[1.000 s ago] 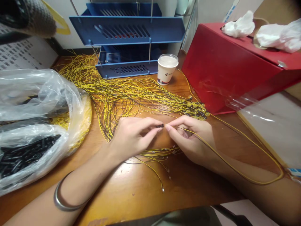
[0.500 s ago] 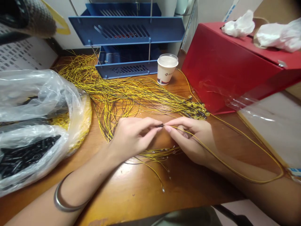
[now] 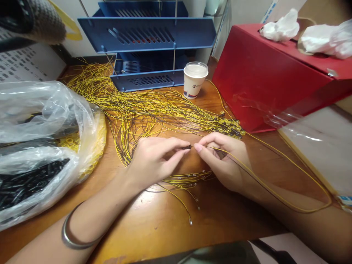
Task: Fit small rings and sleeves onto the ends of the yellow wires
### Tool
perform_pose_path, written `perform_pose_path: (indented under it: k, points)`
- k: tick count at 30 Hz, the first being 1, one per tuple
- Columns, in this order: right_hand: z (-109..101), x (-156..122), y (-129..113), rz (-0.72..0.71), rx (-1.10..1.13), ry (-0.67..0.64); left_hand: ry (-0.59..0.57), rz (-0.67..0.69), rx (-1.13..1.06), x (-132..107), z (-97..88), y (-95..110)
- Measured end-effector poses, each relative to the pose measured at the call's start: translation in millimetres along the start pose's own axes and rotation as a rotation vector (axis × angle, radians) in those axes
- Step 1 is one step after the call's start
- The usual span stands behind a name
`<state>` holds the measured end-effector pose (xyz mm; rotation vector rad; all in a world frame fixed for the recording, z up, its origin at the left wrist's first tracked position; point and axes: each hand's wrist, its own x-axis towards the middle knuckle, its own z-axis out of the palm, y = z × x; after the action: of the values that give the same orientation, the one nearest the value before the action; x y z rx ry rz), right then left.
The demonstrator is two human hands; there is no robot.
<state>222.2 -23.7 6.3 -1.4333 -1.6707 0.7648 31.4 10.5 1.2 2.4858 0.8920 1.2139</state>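
Between thumb and forefinger my left hand (image 3: 155, 156) pinches a small black sleeve-like part (image 3: 188, 147). A thin yellow and black wire (image 3: 239, 161) comes out of its right end. My right hand (image 3: 227, 159) is closed on that wire just right of the black part, fingertips a short gap away. From there the wire loops over the right forearm and back toward the red box. Beneath my hands lies a small bunch of similar wires (image 3: 178, 180) with clear tips. Behind them spreads a large pile of yellow and black wires (image 3: 154, 102), with yellow and black pieces at its right end.
A clear plastic bag (image 3: 41, 110) at left holds black parts (image 3: 30, 179) and yellow rings (image 3: 95, 146). Behind the wires stand a blue tray rack (image 3: 148, 35) and a paper cup (image 3: 194, 82). A red box (image 3: 264, 80) with crumpled white tissue stands at right.
My right fingertips have slid slightly right along the wire, opening a small gap to the black part. My left hand has stayed nearly still.
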Motion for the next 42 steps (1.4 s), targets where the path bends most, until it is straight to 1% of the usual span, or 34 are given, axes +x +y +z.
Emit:
perform_pose_path:
  k: [6, 10, 14, 22, 32, 36, 42]
  points:
    - [0.6, 0.2, -2.8, -0.002, -0.004, -0.016, 0.002, 0.031, -0.018, 0.5, -0.2, -0.2]
    - [1.1, 0.5, 0.1, 0.006, 0.001, -0.026, -0.001, 0.019, 0.000, 1.0, -0.8, 0.2]
    - [1.1, 1.0, 0.8, 0.065, 0.089, -0.032, 0.007, 0.012, 0.001, 1.4, -1.1, 1.0]
    - [-1.4, 5.4, -8.4, 0.169, 0.239, -0.098, 0.014, 0.008, -0.023, 1.3, -1.4, 1.4]
    - [0.5, 1.1, -5.3, 0.121, 0.183, -0.090, -0.009, 0.027, -0.047, 1.0, -1.7, 1.7]
    - [0.1, 1.9, -5.2, 0.134, 0.220, -0.106, -0.020, 0.018, -0.055, 0.8, -1.3, 1.6]
    - [-2.1, 2.9, -4.8, 0.142, 0.251, -0.132, 0.008, 0.018, -0.029, 0.2, -0.6, 1.0]
